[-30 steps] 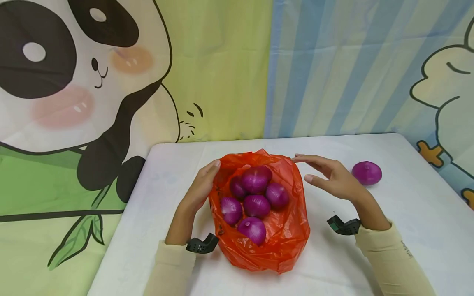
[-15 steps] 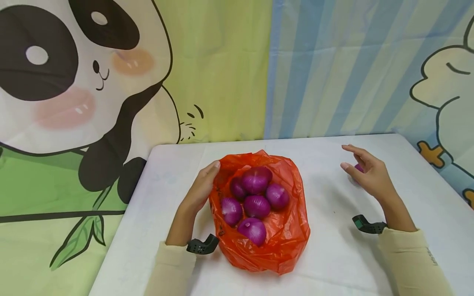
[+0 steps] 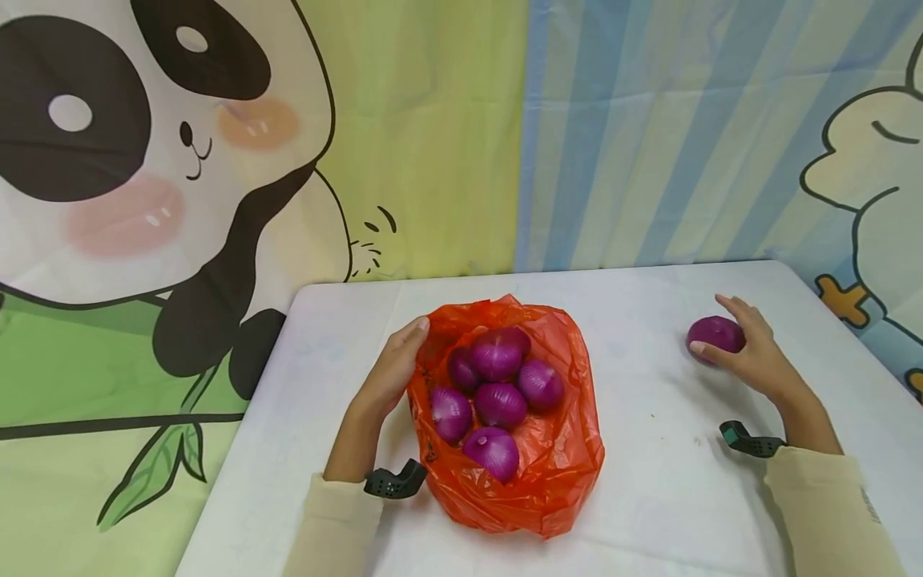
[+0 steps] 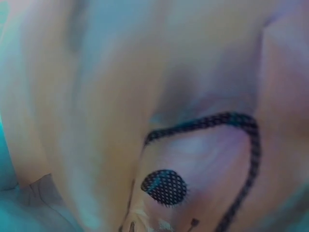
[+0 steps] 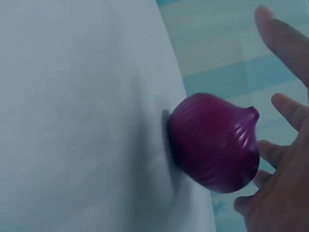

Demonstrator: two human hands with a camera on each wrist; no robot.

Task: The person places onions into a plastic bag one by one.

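Seen from the head, a crinkled red plastic bag (image 3: 548, 473) stands on the table with its mouth spread wide. Several purple onions (image 3: 501, 405) lie inside it. My left hand (image 3: 389, 365) holds the bag's left side, thumb at the rim; its other fingers are mostly hidden. One more onion (image 3: 714, 335) sits by itself on the right of the table. Around that onion my right hand (image 3: 760, 353) is spread, thumb in front and fingers beyond. In the right wrist view, the lone onion (image 5: 212, 142) lies close to the extended fingers (image 5: 289, 108).
The white table (image 3: 642, 481) has rounded far corners. Behind it hangs a backdrop (image 3: 433, 136) with a panda, stripes and a chick-like figure. A black wrist device (image 3: 750, 441) sits on the right arm, another device (image 3: 397, 479) on the left. The left wrist view is badly blurred.
My right hand has left the bag's right side and moved right to the lone onion. The left hand and the bag have stayed in place.
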